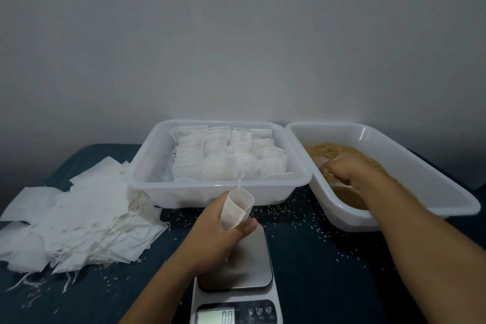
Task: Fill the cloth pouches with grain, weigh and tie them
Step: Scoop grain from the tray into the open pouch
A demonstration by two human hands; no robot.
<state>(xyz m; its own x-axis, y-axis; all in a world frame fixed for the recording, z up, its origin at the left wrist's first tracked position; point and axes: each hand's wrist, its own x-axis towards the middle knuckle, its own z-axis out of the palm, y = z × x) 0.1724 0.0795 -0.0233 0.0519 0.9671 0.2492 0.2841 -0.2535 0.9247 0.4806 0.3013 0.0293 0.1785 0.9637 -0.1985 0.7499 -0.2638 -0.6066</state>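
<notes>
Closest to the person is a small white kitchen scale with a shiny metal plate (234,260). Its little screen reads 0.0, and nothing sits on the plate.

Just above the scale, the left hand (218,234) pinches a small white cloth pouch (236,208) between thumb and fingers, with its mouth held open and facing up. A thin string hangs from its top edge. The pouch looks very light, soft and floppy. It would fold shut easily, so holding it by the sides near the mouth seems best.

Next to the left lies a messy pile of flat white cloth pouches (76,221) on the dark blue table cover (328,271). Loose grains are spilled around.

Farther right, the right hand (349,168) is down in the brown grain (339,151) inside a white plastic tub (420,179). Its fingers curl around a pale scoop, I think. Grain is loose and spills easily.

Farthest back, a square white plastic tub (147,166) holds rows of filled pouches (226,155).
</notes>
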